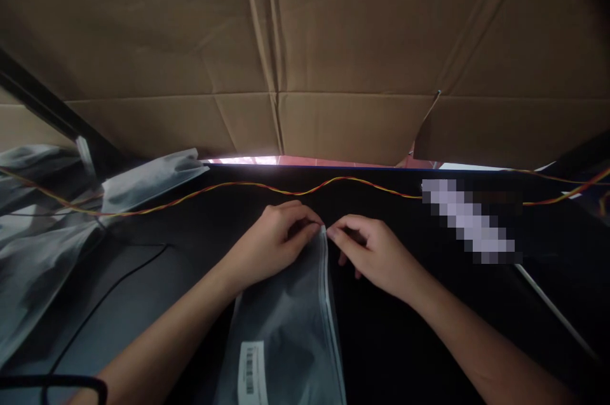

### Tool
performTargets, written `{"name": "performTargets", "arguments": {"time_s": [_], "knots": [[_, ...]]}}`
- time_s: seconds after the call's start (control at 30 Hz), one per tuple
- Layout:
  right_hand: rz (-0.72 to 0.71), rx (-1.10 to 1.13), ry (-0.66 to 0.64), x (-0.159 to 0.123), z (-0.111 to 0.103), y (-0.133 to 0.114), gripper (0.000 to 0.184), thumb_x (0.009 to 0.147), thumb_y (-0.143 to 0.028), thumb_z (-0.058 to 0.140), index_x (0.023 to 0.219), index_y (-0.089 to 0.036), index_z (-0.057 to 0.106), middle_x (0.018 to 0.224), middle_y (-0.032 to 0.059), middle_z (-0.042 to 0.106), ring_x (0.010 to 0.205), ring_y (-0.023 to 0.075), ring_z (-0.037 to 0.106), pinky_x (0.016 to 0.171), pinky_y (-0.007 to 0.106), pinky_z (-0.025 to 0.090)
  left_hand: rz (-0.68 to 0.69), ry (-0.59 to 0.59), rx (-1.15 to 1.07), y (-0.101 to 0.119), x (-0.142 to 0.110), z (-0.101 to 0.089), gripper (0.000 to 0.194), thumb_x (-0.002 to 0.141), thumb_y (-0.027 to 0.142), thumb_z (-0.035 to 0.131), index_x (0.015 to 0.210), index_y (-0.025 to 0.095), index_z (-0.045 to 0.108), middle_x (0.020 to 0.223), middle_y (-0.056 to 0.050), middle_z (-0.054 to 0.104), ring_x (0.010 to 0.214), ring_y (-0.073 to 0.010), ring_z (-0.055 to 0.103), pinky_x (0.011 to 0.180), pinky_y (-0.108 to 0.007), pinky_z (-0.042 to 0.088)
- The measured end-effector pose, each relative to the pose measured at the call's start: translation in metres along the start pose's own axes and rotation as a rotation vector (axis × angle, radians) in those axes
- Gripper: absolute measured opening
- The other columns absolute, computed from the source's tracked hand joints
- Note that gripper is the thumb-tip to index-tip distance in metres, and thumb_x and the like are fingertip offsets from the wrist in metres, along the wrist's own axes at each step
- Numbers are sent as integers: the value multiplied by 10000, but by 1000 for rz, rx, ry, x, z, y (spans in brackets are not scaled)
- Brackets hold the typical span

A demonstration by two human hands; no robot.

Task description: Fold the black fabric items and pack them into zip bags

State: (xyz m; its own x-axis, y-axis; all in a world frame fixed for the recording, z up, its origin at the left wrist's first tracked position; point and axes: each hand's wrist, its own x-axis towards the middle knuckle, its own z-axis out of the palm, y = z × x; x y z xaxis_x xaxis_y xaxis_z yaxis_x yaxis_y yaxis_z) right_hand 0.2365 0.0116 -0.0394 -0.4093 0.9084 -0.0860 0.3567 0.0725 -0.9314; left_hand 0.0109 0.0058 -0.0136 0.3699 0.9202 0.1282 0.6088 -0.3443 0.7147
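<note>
A clear plastic zip bag (290, 316) with a white barcode label (252, 372) lies lengthwise on the dark table. My left hand (281, 233) pinches its far corner, thumb against forefinger, at the end of the zip strip (328, 290). Just right of that corner, my right hand (365, 243) has thumb and forefinger pressed together at the zip edge. Its other fingers curl below. The bag's near end runs out of the bottom of the view.
Several clear plastic bags (42, 265) are piled at the left. A twisted red and yellow wire (295, 192) crosses behind my hands. Cardboard (352, 42) rises at the back. A thin black cable (114, 284) lies left; a blurred-out patch (469, 220) covers something at right.
</note>
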Motion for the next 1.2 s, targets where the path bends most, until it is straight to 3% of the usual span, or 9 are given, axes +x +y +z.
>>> {"name": "performTargets", "arguments": {"time_s": [0.1, 0.23, 0.4, 0.5, 0.73, 0.93, 1.07, 1.2], "knots": [[51, 88, -34, -4, 10, -5, 300, 1021, -482, 673, 893, -212, 681, 619, -48, 630, 463, 95, 561, 413, 184, 432, 3, -31, -48, 5, -2, 4, 190, 1056, 286, 564, 967, 209, 714, 906, -16, 730, 802, -171, 668, 711, -292, 489], [67, 147, -86, -6, 9, -9, 257, 1002, -472, 702, 957, -219, 692, 634, -60, 620, 483, 97, 569, 424, 178, 463, -16, -43, -85, 7, -5, 3, 176, 1063, 274, 535, 965, 208, 666, 857, 7, 687, 757, -150, 615, 687, -277, 474], [10, 164, -78, -8, 10, -11, 242, 1033, -413, 650, 892, -217, 658, 659, -51, 607, 540, 106, 597, 458, 183, 489, -12, -114, -120, 6, -5, 1, 178, 1038, 296, 586, 917, 208, 682, 797, 21, 659, 714, -144, 577, 634, -263, 450], [58, 187, -123, -11, 14, -11, 239, 1015, -386, 663, 846, -223, 616, 647, -53, 600, 568, 117, 623, 473, 187, 492, -17, -53, -121, 3, -3, 1, 219, 1045, 314, 563, 876, 204, 648, 781, 22, 626, 714, -144, 562, 643, -265, 449], [251, 161, -482, -25, 13, -22, 213, 961, -286, 689, 788, -217, 586, 603, -66, 600, 525, 102, 642, 455, 160, 457, -59, 229, -14, -19, 6, -11, 224, 1055, 343, 536, 890, 206, 598, 771, 17, 597, 713, -158, 547, 664, -290, 422], [377, 51, -837, -35, 4, -36, 150, 926, -334, 726, 827, -231, 680, 494, -100, 565, 371, 60, 515, 414, 127, 408, -20, 224, 101, -23, 8, -10, 214, 1051, 322, 528, 894, 210, 621, 796, 3, 649, 729, -170, 595, 701, -303, 448], [367, 53, -936, -33, -3, -38, 223, 957, -352, 707, 785, -209, 706, 742, -63, 698, 396, 21, 553, 433, 121, 447, 6, 232, 206, -29, 12, -11, 199, 1050, 303, 521, 929, 204, 645, 886, -33, 692, 812, -200, 645, 757, -331, 479], [380, 71, -1090, -29, -14, -36, 198, 951, -328, 716, 803, -198, 721, 887, -38, 754, 433, 14, 584, 449, 118, 459, 3, 299, 346, -23, 9, -29, 226, 1057, 338, 523, 1019, 189, 688, 1043, -98, 717, 998, -282, 676, 887, -420, 517]]}}
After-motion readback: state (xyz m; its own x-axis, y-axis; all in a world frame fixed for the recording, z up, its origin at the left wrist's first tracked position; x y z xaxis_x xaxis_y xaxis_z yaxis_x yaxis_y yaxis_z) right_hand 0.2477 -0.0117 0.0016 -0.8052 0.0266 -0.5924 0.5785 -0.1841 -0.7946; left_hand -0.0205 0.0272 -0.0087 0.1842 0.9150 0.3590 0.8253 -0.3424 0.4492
